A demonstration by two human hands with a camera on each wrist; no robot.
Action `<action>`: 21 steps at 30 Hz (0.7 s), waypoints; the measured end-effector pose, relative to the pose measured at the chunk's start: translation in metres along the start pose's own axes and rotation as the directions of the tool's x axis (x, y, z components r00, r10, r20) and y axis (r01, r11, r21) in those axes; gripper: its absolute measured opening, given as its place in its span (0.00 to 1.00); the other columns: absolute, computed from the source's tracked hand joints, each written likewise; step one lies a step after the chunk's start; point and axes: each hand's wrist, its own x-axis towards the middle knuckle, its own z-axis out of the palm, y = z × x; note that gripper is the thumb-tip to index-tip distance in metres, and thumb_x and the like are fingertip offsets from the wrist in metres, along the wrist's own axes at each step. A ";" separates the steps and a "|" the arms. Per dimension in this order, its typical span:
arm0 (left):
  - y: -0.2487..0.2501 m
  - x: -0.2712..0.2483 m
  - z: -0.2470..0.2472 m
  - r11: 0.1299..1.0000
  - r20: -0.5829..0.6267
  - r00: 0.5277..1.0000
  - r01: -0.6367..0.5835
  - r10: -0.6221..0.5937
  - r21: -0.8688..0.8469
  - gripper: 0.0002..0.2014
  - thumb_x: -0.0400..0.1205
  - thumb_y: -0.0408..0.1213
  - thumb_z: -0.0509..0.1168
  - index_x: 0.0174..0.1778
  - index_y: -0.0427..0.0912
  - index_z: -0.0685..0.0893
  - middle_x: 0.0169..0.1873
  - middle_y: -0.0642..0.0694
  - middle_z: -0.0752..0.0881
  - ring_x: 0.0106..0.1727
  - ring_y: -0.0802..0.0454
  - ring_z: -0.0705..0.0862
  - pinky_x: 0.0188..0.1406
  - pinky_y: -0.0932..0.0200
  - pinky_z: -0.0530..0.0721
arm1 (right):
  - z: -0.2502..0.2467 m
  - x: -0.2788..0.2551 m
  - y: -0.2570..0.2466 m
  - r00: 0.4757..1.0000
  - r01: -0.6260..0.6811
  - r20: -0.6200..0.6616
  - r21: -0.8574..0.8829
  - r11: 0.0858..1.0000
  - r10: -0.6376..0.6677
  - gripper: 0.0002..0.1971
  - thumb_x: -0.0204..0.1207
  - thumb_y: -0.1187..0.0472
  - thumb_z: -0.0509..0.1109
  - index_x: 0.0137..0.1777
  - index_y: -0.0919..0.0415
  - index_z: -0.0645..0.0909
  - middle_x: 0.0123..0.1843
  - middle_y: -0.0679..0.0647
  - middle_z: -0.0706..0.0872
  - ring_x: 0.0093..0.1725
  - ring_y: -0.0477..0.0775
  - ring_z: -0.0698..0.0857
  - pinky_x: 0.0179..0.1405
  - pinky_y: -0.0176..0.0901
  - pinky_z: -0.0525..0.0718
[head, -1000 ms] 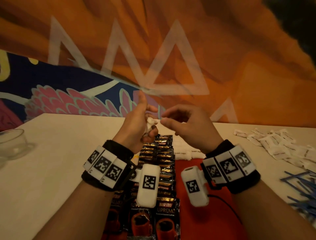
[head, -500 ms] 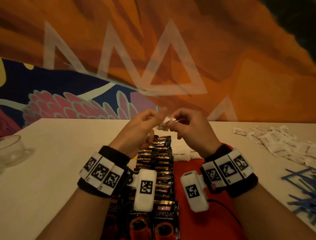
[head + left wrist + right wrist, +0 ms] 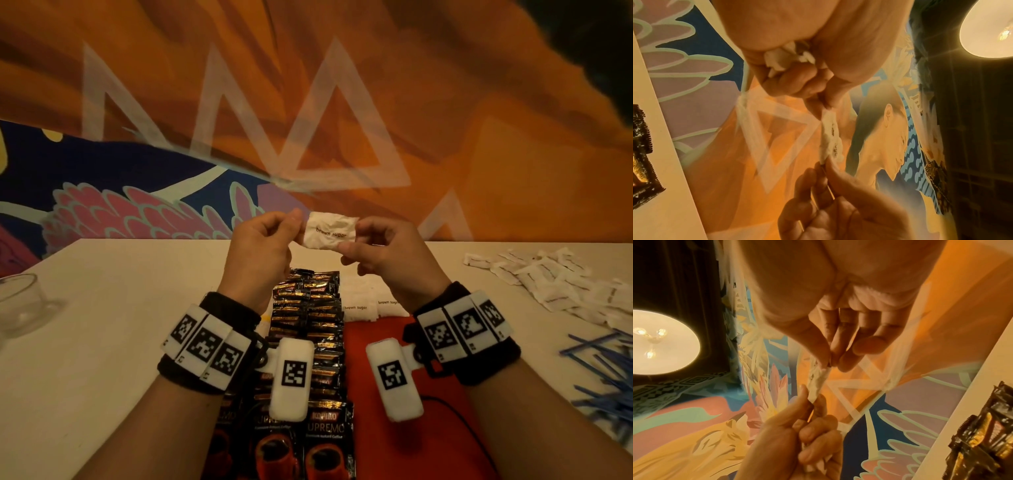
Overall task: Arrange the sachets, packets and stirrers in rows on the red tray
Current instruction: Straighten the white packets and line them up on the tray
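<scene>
A crumpled white brown sugar sachet (image 3: 329, 233) is stretched flat in the air between both hands, above the table's far part. My left hand (image 3: 297, 224) pinches its left end, my right hand (image 3: 352, 241) its right end. In the left wrist view the sachet (image 3: 830, 138) runs edge-on from my left hand (image 3: 824, 108) to the right fingertips (image 3: 830, 165), and more white sachets (image 3: 785, 55) are bunched in the left palm. Below, the red tray (image 3: 394, 445) carries a row of black coffee packets (image 3: 308, 325) and brown sugar sachets (image 3: 363, 303).
A loose pile of white sachets (image 3: 548, 281) lies on the table at the right, with blue stirrers (image 3: 609, 377) nearer the right edge. A clear glass bowl (image 3: 20, 305) stands at the far left. The painted wall rises just behind the table.
The right hand has taken one sachet from the left hand's bunch. Both hands have pulled it out flat between them and lifted it a little.
</scene>
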 end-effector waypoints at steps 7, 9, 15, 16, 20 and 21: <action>-0.001 -0.003 0.008 0.993 0.075 0.994 -0.081 0.074 0.089 0.07 0.80 0.45 0.71 0.48 0.46 0.88 0.31 0.57 0.86 0.21 0.66 0.76 0.26 0.67 0.70 | -0.002 -0.001 -0.001 0.999 -0.023 0.050 0.057 0.998 0.021 0.09 0.72 0.72 0.77 0.46 0.63 0.81 0.33 0.54 0.81 0.35 0.51 0.87 0.35 0.48 0.77; -0.003 -0.002 0.007 0.986 0.075 0.991 -0.120 0.112 0.116 0.05 0.80 0.39 0.73 0.48 0.44 0.88 0.36 0.50 0.87 0.22 0.67 0.77 0.26 0.69 0.71 | -0.002 -0.002 -0.002 0.997 0.007 0.077 0.050 0.999 -0.011 0.09 0.71 0.70 0.79 0.47 0.60 0.83 0.38 0.55 0.83 0.38 0.50 0.87 0.35 0.48 0.80; -0.005 -0.001 0.006 0.986 0.101 0.987 -0.135 0.126 0.093 0.05 0.80 0.34 0.73 0.49 0.38 0.88 0.31 0.47 0.80 0.21 0.66 0.76 0.22 0.76 0.71 | 0.002 -0.003 -0.004 0.999 0.031 0.016 0.142 0.989 -0.033 0.04 0.74 0.70 0.75 0.44 0.61 0.84 0.33 0.51 0.86 0.32 0.47 0.83 0.30 0.41 0.82; -0.005 -0.001 0.006 0.987 0.100 0.987 -0.135 0.127 0.086 0.05 0.79 0.33 0.73 0.49 0.38 0.88 0.31 0.47 0.80 0.21 0.66 0.76 0.22 0.76 0.71 | 0.003 -0.003 -0.005 1.000 0.014 -0.011 0.162 0.987 -0.012 0.03 0.77 0.66 0.74 0.42 0.61 0.84 0.33 0.53 0.85 0.32 0.49 0.82 0.29 0.41 0.81; -0.003 -0.001 0.007 0.987 0.088 0.987 -0.145 0.138 0.077 0.04 0.79 0.36 0.73 0.47 0.41 0.87 0.34 0.45 0.83 0.21 0.65 0.76 0.24 0.71 0.70 | 0.004 -0.002 -0.006 0.995 -0.029 -0.082 0.256 0.966 0.052 0.10 0.83 0.58 0.68 0.40 0.59 0.82 0.38 0.58 0.82 0.34 0.51 0.82 0.26 0.38 0.79; -0.003 -0.001 0.007 0.986 0.083 0.987 -0.145 0.138 0.078 0.04 0.79 0.37 0.73 0.47 0.42 0.87 0.35 0.44 0.84 0.21 0.65 0.76 0.25 0.67 0.70 | 0.003 -0.002 -0.005 0.998 -0.024 -0.057 0.252 0.967 0.040 0.08 0.81 0.57 0.70 0.42 0.58 0.83 0.41 0.58 0.84 0.36 0.51 0.84 0.27 0.38 0.80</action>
